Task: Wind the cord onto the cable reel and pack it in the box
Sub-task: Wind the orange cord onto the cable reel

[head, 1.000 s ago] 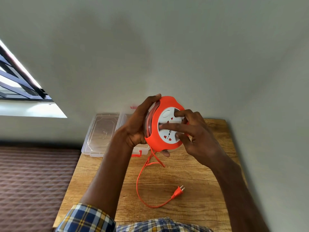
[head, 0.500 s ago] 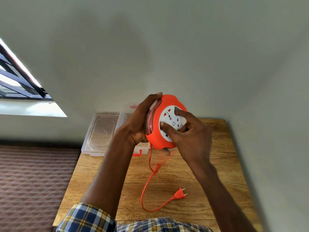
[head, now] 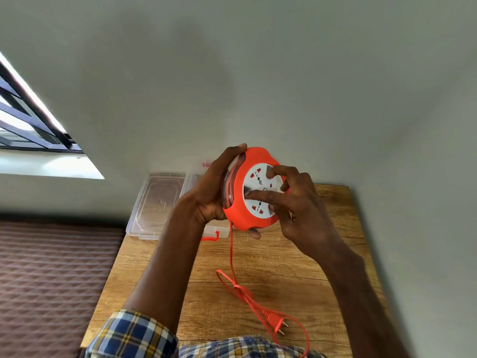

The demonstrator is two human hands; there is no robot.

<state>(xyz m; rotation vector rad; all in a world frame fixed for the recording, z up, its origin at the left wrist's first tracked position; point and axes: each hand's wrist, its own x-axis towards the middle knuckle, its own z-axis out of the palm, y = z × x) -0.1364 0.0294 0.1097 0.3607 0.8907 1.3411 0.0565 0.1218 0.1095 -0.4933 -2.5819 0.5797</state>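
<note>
Now my left hand [head: 209, 197] grips the cable reel [head: 241, 200] (right hand [head: 296, 202] fingers curled onto its white face); cord [head: 231, 251] dangles to the desk [head: 335, 228].

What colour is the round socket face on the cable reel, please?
White, with red shutters, ringed by the orange cable reel; head view.

The cable reel [head: 254, 188] is held above the table [head: 278, 267], box [head: 165, 202] behind-left, plug [head: 275, 322] in front.
</note>
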